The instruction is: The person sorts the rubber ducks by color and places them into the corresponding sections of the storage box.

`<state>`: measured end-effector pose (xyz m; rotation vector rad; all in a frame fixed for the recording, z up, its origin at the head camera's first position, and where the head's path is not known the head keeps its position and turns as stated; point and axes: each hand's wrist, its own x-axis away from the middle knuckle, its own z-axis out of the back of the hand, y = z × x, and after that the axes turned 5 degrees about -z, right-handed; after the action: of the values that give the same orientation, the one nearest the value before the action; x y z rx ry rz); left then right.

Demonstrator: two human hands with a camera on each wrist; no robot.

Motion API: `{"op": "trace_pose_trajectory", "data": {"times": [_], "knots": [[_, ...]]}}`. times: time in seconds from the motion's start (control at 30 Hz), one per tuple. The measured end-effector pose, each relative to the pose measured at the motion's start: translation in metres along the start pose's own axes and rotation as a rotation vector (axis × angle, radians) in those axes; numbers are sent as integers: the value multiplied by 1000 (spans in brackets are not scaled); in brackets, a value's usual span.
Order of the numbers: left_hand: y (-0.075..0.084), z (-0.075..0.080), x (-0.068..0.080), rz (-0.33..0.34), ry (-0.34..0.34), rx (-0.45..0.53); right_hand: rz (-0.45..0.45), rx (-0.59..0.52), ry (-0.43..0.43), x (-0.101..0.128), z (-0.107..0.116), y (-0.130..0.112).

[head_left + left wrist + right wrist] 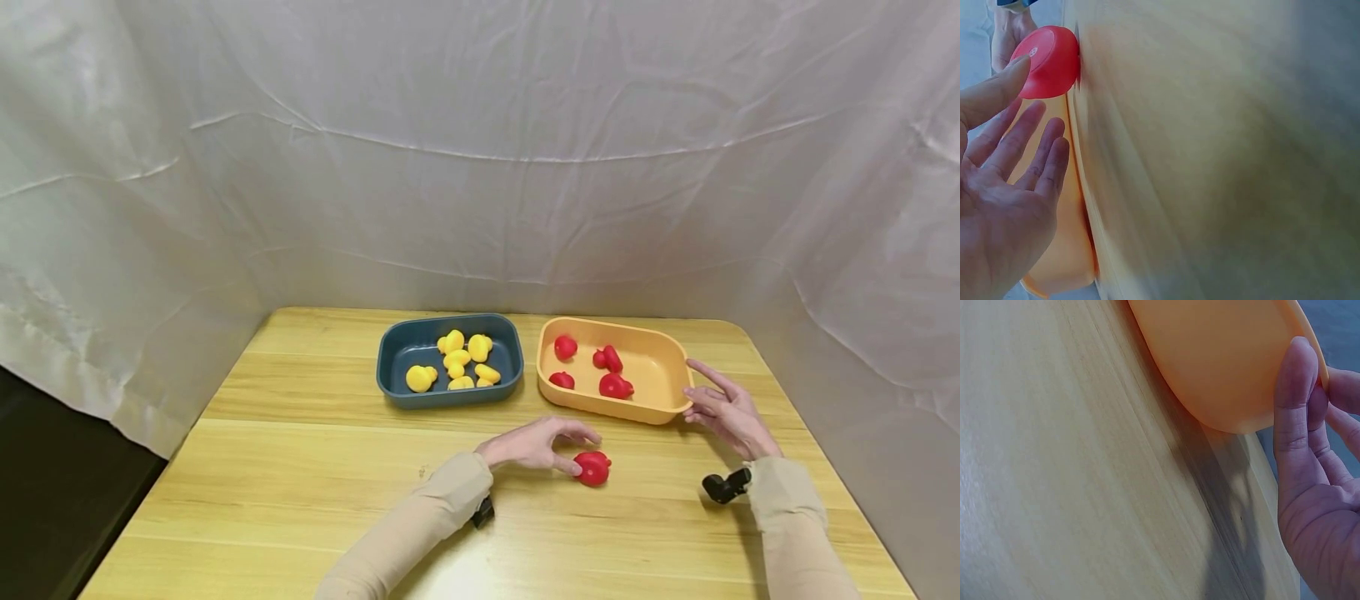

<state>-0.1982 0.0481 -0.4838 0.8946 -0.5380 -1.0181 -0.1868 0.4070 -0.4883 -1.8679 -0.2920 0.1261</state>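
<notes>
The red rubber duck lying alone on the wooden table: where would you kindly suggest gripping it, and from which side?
Probably pinch the red rubber duck across its rounded body from above; the left hand touches its left side.

glossy red plastic duck (pixel 592 467), smooth matt orange tray (pixel 660 408), wood-grain table (pixel 300 467)

A left hand (pixel 536 443) touches a red toy (pixel 592 468) on the desk (pixel 300 467); the right hand (pixel 723 408) rests against an orange tray (pixel 667 408).
</notes>
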Motion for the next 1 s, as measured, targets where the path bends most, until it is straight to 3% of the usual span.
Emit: {"op": "trace_pose_trajectory", "data": {"times": [0.23,0.6,1.0], "knots": [[0,0,-3,-37,-49,-22,-1,-1,0,0,0,0],[2,1,-4,-38,-60,-96,3,5,-4,-1,1,0],[-1,3,-4,-16,-22,-31,4,-9,0,-1,1,0]]}}
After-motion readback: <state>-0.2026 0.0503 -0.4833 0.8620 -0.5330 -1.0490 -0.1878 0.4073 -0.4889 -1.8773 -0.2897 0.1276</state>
